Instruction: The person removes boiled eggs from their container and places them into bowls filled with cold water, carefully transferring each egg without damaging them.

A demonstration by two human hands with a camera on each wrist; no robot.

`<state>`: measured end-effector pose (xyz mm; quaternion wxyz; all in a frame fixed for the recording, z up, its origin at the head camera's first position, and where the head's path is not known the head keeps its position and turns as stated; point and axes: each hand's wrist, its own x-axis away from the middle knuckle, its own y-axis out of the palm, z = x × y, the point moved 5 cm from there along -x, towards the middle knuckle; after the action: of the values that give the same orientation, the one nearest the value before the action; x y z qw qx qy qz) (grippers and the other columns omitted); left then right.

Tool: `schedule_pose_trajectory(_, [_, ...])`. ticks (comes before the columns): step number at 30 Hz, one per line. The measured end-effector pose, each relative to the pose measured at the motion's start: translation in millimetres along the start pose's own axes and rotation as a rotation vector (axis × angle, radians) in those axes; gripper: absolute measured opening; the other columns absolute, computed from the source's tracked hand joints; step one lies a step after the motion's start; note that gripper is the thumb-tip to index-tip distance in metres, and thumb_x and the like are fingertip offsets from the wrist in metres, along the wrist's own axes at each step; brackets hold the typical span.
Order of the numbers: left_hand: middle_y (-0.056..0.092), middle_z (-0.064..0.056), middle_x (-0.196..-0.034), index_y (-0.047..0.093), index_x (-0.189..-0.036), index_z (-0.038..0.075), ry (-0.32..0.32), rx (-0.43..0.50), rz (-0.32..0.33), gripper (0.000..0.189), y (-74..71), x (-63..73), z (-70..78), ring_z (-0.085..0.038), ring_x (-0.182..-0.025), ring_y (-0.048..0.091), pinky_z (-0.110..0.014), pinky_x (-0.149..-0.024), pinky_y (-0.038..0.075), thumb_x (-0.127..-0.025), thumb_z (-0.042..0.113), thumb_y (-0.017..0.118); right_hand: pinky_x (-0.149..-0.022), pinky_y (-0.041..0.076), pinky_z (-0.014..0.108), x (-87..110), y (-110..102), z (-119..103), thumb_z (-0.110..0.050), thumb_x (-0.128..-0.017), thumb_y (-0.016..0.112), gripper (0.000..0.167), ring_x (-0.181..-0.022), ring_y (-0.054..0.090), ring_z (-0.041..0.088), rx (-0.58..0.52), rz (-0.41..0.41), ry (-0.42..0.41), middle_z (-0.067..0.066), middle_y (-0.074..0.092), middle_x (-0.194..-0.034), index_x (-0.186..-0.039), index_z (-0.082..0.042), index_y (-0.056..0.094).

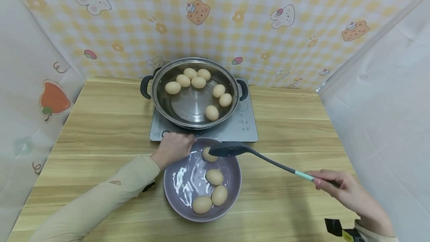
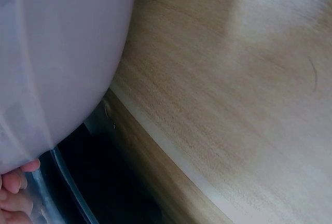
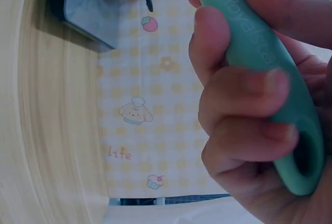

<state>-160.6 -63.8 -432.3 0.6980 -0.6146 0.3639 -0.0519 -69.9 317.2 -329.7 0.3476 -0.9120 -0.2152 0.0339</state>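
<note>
My left hand (image 1: 173, 148) grips the far left rim of a purple bowl (image 1: 178, 206). In the left wrist view its fingertips (image 2: 13, 180) show under the bowl's outer wall (image 2: 62, 53). Several brown eggs (image 1: 202, 204) lie in the bowl, mostly on its right side. My right hand (image 1: 349, 191) holds a dark slotted spoon (image 1: 231, 149) by its mint green handle (image 3: 259, 47), fingers wrapped round it. The spoon's head is over the bowl's far right part and partly hides one egg (image 1: 208, 155). No egg is visible on the spoon.
Behind the bowl, a wide steel pot (image 1: 193, 105) with black side handles stands on a flat grey cooktop (image 1: 246, 124). Several eggs (image 1: 198, 82) lie inside it. A checked cartoon sheet (image 1: 221, 36) rises behind the wooden table (image 1: 289, 122), with white sheets (image 1: 386, 85) at both sides.
</note>
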Motion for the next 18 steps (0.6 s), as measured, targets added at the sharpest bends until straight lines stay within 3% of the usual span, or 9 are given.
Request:
schedule_pose_trajectory(4, [0.030, 0.004, -0.040, 0.050, -0.062, 0.011, -0.006, 0.003, 0.004, 0.028, -1.2, 0.6, -0.3, -0.013, -0.033, 0.028, -0.028, -0.031, 0.023, -0.084, 0.028, 0.058, -0.039, 0.030, 0.027, -8.7, 1, 2, 0.003, -0.091, 0.046, 0.032, -0.044, 0.034, 0.016, -0.100, -0.074, 0.041, -0.002, 0.052, -0.068, -0.112, -0.013, 0.063])
schedule_pose_trajectory(10, [0.032, 0.004, -0.039, 0.051, -0.061, 0.011, -0.003, 0.004, 0.014, 0.028, -2.3, 0.6, 0.5, -0.013, -0.033, 0.030, -0.029, -0.030, 0.023, -0.084, 0.027, 0.058, -0.032, 0.026, 0.025, -32.8, 3, -4, -0.003, -0.097, 0.034, 0.028, -0.036, 0.023, 0.023, -0.192, -0.168, 0.051, 0.010, 0.035, -0.052, -0.083, -0.007, 0.059])
schedule_pose_trajectory(13, [0.033, 0.004, -0.039, 0.050, -0.061, 0.011, -0.002, 0.002, 0.017, 0.029, -2.4, 0.7, 0.8, -0.014, -0.032, 0.031, -0.029, -0.030, 0.024, -0.084, 0.028, 0.058, -0.032, 0.025, 0.025, -45.9, 0, -8, -0.005, -0.098, 0.034, 0.030, -0.036, 0.023, 0.023, -0.191, -0.144, 0.044, 0.011, 0.032, -0.050, -0.077, -0.007, 0.055])
schedule_pose_trajectory(18, [0.032, 0.004, -0.040, 0.050, -0.062, 0.011, -0.003, 0.008, 0.016, 0.029, -3.5, 0.6, 1.2, -0.015, -0.032, 0.032, -0.029, -0.030, 0.024, -0.083, 0.028, 0.059, -0.035, 0.025, 0.028, -72.2, -8, -18, -0.008, -0.097, 0.038, 0.028, -0.038, 0.026, 0.021, -0.166, -0.043, 0.027, 0.002, 0.041, -0.053, -0.080, -0.011, 0.059])
